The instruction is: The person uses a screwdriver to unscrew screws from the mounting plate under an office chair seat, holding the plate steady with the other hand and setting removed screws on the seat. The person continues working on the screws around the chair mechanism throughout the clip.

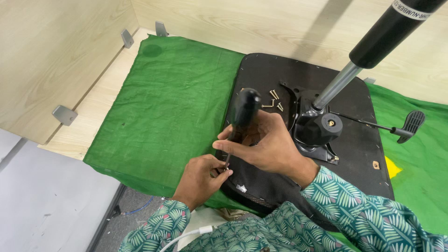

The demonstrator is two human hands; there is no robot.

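Observation:
A black chair seat base (pixel 359 140) lies upside down on a green cloth (pixel 172 102). My right hand (pixel 266 144) grips a screwdriver with a thick black handle (pixel 245 109), held upright with its tip down at the seat's near left edge. My left hand (pixel 200 179) pinches at the screwdriver's tip, fingers closed around something small that I cannot make out. A few brass screws (pixel 273 100) lie loose on the seat just beyond the handle. A black metal mechanism plate (pixel 319 133) with a gas lift cylinder (pixel 373 46) rises from the seat's middle.
A black lever with a paddle end (pixel 410 123) sticks out to the right. Light wooden panels (pixel 56 56) with metal brackets (pixel 64 115) wall the bench at left and back. A yellow patch (pixel 393 169) lies on the cloth at right. A white cable (pixel 186 234) hangs near my body.

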